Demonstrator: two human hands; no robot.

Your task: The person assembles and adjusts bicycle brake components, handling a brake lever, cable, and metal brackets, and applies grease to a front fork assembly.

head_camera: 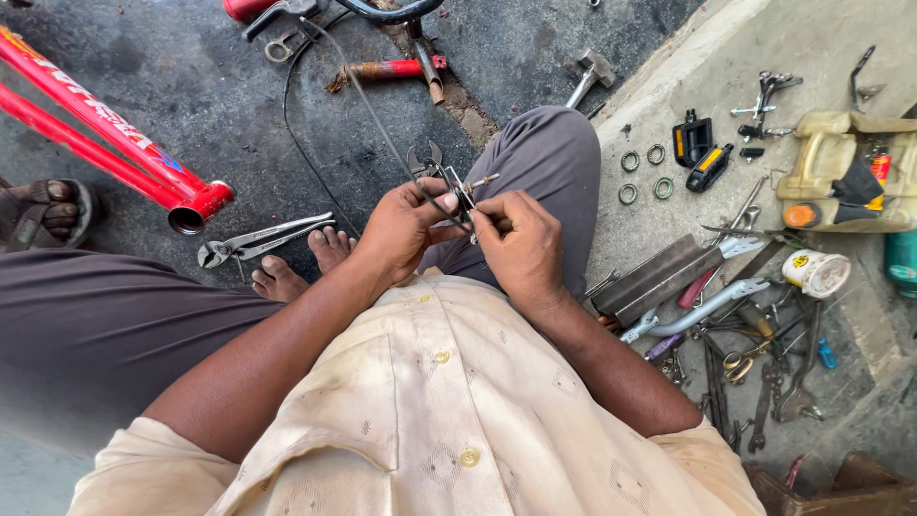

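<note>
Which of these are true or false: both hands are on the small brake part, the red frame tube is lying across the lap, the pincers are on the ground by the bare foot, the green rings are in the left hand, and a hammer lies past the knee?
1. Both hands hold the small metal brake part. True: left hand and right hand both grip it.
2. The red frame tube lies across the lap. False: it is on the dark ground to the left.
3. The pincers lie beside the bare foot. True.
4. The green rings are in the left hand. False: they lie on the concrete slab.
5. A hammer lies beyond the knee. True.
</note>
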